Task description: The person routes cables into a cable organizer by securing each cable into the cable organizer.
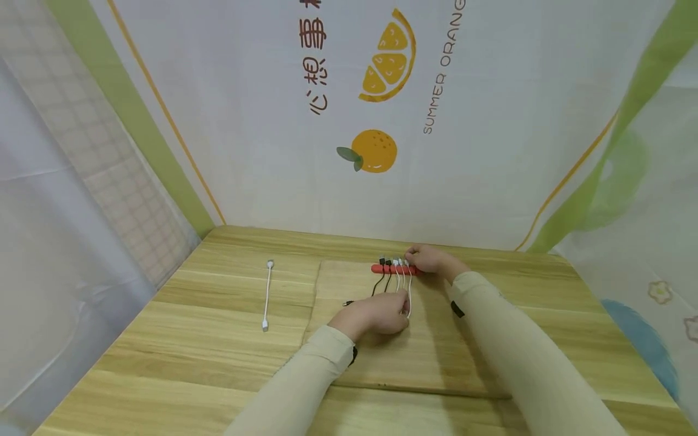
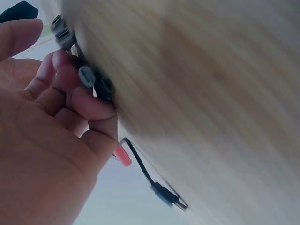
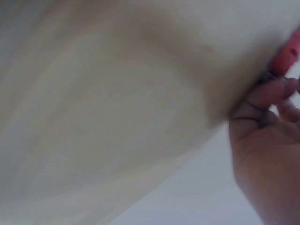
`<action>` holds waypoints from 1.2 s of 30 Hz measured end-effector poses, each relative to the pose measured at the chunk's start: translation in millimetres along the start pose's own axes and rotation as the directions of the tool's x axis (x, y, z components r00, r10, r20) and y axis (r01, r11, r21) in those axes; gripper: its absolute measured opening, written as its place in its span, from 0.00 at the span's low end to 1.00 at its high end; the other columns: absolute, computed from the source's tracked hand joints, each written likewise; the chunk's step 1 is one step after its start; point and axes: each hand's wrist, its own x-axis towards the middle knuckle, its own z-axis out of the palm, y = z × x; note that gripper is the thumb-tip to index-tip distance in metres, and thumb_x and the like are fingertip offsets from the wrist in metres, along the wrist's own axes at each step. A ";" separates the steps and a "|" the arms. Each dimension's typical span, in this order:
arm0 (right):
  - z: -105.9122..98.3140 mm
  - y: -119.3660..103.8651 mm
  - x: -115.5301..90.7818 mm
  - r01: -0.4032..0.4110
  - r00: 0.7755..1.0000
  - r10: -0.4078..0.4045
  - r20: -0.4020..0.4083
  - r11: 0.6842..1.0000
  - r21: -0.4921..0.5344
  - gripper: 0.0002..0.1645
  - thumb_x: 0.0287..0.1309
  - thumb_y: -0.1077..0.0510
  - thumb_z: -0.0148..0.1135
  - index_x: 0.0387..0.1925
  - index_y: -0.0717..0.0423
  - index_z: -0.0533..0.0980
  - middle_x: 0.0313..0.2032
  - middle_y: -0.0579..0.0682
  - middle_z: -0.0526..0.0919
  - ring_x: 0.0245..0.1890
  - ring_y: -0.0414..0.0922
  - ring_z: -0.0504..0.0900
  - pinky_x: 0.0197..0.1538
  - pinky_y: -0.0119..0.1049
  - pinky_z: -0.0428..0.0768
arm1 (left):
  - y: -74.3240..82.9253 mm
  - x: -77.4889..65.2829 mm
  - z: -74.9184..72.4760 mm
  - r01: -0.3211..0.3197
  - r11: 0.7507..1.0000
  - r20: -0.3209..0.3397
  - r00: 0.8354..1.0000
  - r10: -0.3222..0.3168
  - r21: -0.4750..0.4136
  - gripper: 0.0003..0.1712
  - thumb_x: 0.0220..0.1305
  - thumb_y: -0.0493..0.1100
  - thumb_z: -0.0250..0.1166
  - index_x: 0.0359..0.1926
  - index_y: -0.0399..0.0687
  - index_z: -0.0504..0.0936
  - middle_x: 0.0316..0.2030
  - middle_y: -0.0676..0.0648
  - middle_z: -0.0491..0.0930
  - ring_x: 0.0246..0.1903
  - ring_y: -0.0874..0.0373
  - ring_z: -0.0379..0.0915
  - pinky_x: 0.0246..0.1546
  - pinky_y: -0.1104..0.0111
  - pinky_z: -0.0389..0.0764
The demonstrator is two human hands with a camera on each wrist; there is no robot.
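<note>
A red cable holder strip (image 1: 376, 268) lies on a thin wooden board, with several short USB cables set across it. Two are black, such as the black cable (image 1: 376, 287); the others are white. At the strip's right end my right hand (image 1: 431, 260) pinches the upper end of the rightmost white cable (image 1: 410, 284). My left hand (image 1: 382, 313) is below the strip, its curled fingers gripping that cable's lower end. In the left wrist view, a grey-faced connector (image 2: 86, 76) and a black connector (image 2: 104, 87) show right at the fingertips.
A separate short white cable (image 1: 267, 297) lies on the wooden table (image 1: 207, 315), left of the board (image 1: 425, 363). Behind the table hangs a white curtain (image 1: 262, 151) with orange prints. A black plug (image 2: 164, 193) sticks out beside my left hand.
</note>
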 end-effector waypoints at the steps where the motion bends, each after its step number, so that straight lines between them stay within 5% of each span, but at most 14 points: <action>1: -2.2 -3.6 -0.2 -0.004 1.000 0.004 0.018 1.000 0.010 0.30 0.85 0.51 0.42 0.74 0.67 0.65 0.48 0.58 0.79 0.44 0.47 0.76 0.54 0.44 0.78 | -2.2 -1.9 -1.8 -0.004 1.000 -0.005 1.000 0.004 -0.014 0.07 0.74 0.40 0.60 0.49 0.47 0.73 0.34 0.53 0.75 0.36 0.62 0.71 0.40 0.70 0.73; 6: -10.4 -16.1 -0.7 -0.033 0.997 0.030 0.068 0.998 0.045 0.33 0.86 0.49 0.41 0.76 0.70 0.60 0.23 0.46 0.71 0.22 0.40 0.67 0.34 0.35 0.77 | -16.6 -13.8 -10.8 -0.015 0.999 -0.045 0.999 0.013 -0.043 0.14 0.75 0.42 0.61 0.57 0.44 0.73 0.27 0.54 0.73 0.28 0.62 0.68 0.34 0.70 0.70; 10: -10.3 -28.5 5.4 -0.007 0.999 0.008 0.037 1.000 -0.009 0.34 0.86 0.46 0.43 0.75 0.69 0.63 0.16 0.42 0.68 0.17 0.38 0.64 0.31 0.36 0.74 | -31.0 -32.0 -26.3 0.075 0.997 -0.169 0.983 -0.072 0.009 0.13 0.75 0.43 0.61 0.54 0.43 0.76 0.26 0.52 0.72 0.25 0.60 0.67 0.29 0.68 0.69; 13: -6.1 -44.1 8.2 0.031 0.999 -0.031 0.015 0.999 -0.044 0.32 0.85 0.46 0.44 0.74 0.67 0.66 0.19 0.46 0.72 0.17 0.38 0.65 0.33 0.38 0.77 | -43.6 -48.6 -39.9 0.179 0.984 -0.254 0.951 -0.174 -0.005 0.10 0.76 0.44 0.61 0.51 0.44 0.78 0.25 0.51 0.72 0.24 0.58 0.67 0.27 0.65 0.69; 17: 5.0 -66.7 7.5 0.091 0.995 -0.093 -0.033 0.994 -0.056 0.29 0.85 0.46 0.46 0.71 0.62 0.70 0.37 0.59 0.85 0.20 0.41 0.72 0.35 0.41 0.80 | -61.4 -72.7 -54.5 0.307 0.950 -0.316 0.897 -0.309 -0.056 0.10 0.77 0.47 0.61 0.48 0.45 0.78 0.24 0.50 0.71 0.22 0.57 0.65 0.25 0.65 0.68; 21: 18.8 -88.7 5.2 0.158 0.985 -0.163 -0.054 0.984 -0.077 0.27 0.85 0.45 0.46 0.69 0.59 0.74 0.57 0.64 0.84 0.42 0.48 0.85 0.47 0.45 0.84 | -84.9 -97.9 -64.2 0.424 0.905 -0.347 0.842 -0.413 -0.048 0.11 0.76 0.47 0.61 0.49 0.44 0.79 0.28 0.47 0.77 0.25 0.55 0.69 0.27 0.64 0.69; 24: 31.1 -106.4 5.8 0.207 0.976 -0.212 -0.045 0.973 -0.100 0.27 0.84 0.46 0.46 0.68 0.58 0.75 0.63 0.61 0.82 0.56 0.52 0.85 0.56 0.48 0.84 | -105.9 -115.1 -67.2 0.466 0.884 -0.352 0.821 -0.450 -0.044 0.11 0.75 0.45 0.60 0.47 0.41 0.79 0.32 0.45 0.80 0.28 0.53 0.72 0.29 0.63 0.71; 29: 53.6 -140.6 4.4 0.282 0.959 -0.284 0.008 0.949 -0.138 0.25 0.84 0.47 0.48 0.67 0.58 0.76 0.58 0.58 0.85 0.51 0.49 0.86 0.54 0.46 0.84 | -130.9 -138.0 -66.0 0.493 0.867 -0.333 0.807 -0.487 -0.075 0.08 0.74 0.43 0.61 0.40 0.41 0.78 0.29 0.46 0.78 0.25 0.56 0.71 0.27 0.66 0.70; 36: 83.7 -179.1 -2.6 0.401 0.915 -0.393 0.088 0.907 -0.125 0.21 0.84 0.51 0.50 0.62 0.59 0.79 0.43 0.61 0.90 0.25 0.40 0.74 0.37 0.36 0.76 | -137.0 -161.0 -63.1 0.554 0.832 -0.324 0.783 -0.530 -0.022 0.15 0.72 0.45 0.62 0.28 0.44 0.79 0.21 0.50 0.73 0.22 0.57 0.66 0.24 0.67 0.66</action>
